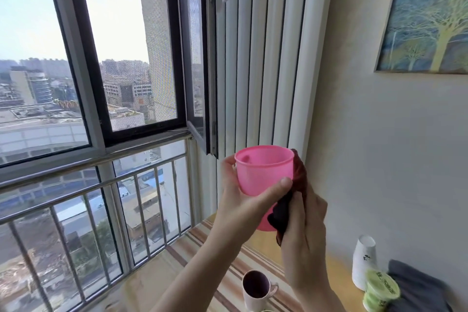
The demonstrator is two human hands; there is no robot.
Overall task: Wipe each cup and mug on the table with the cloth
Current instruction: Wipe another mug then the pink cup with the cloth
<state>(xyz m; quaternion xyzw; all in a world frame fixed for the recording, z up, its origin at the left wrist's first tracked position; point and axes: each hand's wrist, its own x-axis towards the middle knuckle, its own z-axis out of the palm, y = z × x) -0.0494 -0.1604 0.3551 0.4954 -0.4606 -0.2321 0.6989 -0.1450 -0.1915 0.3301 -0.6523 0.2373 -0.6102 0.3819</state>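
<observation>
A pink plastic cup point(263, 172) is held up in the air in front of the window, its mouth tilted toward me. My left hand point(243, 197) grips it from the left, thumb across its front. My right hand point(304, 230) presses a dark red cloth point(298, 175) against the cup's right side and bottom. Below on the table stands a white mug point(255, 291) with a dark purple inside and its handle to the right. A stack of upturned white paper cups point(363, 261) stands at the right, with a green cup point(379, 289) in front of it.
The table point(228, 273) has a striped cover and a wooden edge. A grey cloth point(417, 284) lies at the far right. A window with a metal railing point(101, 185) fills the left, vertical blinds point(266, 58) stand behind the cup, and a painting point(428, 15) hangs on the wall.
</observation>
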